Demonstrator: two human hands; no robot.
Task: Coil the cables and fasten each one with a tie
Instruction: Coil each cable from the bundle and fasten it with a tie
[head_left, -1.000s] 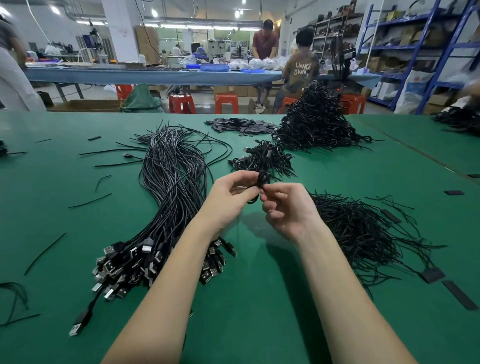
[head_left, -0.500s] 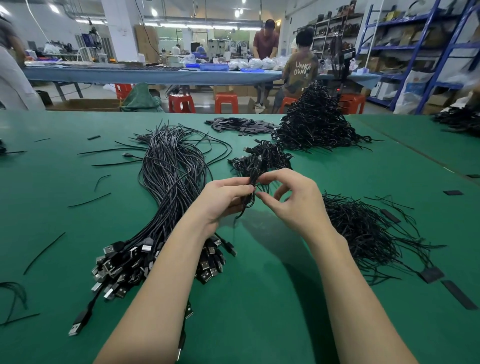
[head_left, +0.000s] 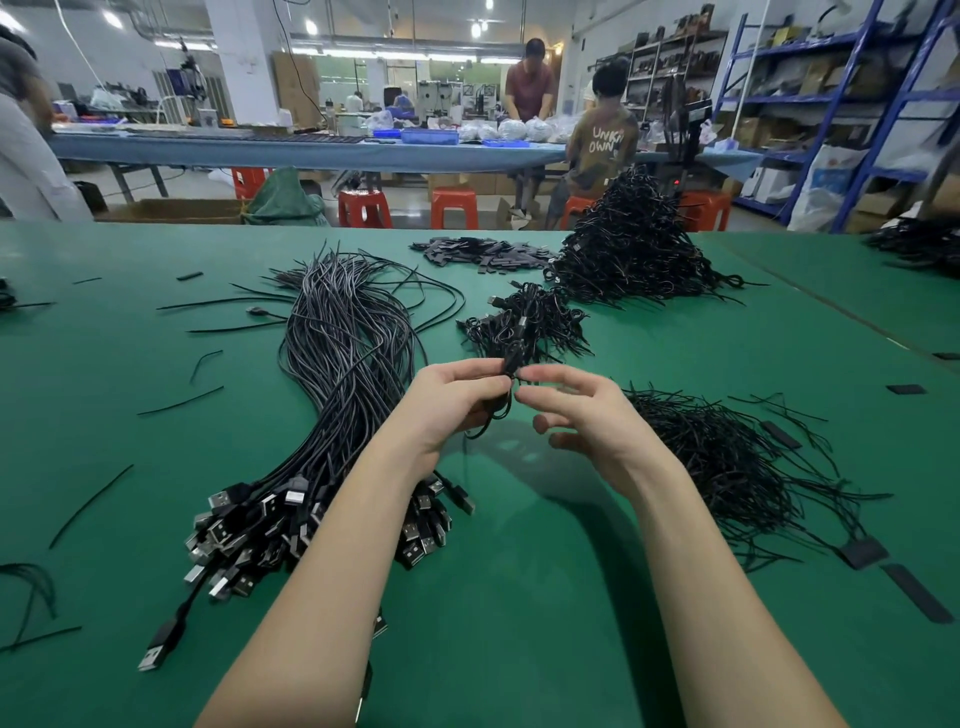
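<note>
Head view looks down on a green table (head_left: 519, 623) with both bare forearms reaching out over its near edge. Between the two hands, raised above the middle of the table, is a small coiled cable (head_left: 506, 379). The left hand (head_left: 452, 405) grips the coil, its fingers curled round the lower loops, which bulge out below the fingertips. The right hand (head_left: 582, 410) meets it from the other side: thumb and forefinger pinch a thin bit of black at the top of the coil, likely the tie, though it is too small to tell apart from the cable. The other right fingers hang loosely bent, clear of the coil.

Left of the hands, a thick bundle of loose cables (head_left: 343, 374) runs from the far side of the table toward the near edge, ending in a cluster of plugs (head_left: 260, 530) under the left forearm. Right of the hands lies a flat heap of thin black ties (head_left: 727, 457). Just beyond the hands sits a small pile of coiled cables (head_left: 524, 322), and behind it, near the far edge, a tall pile of coiled cables (head_left: 634, 249). Stray ties lie scattered toward the left edge.
</note>
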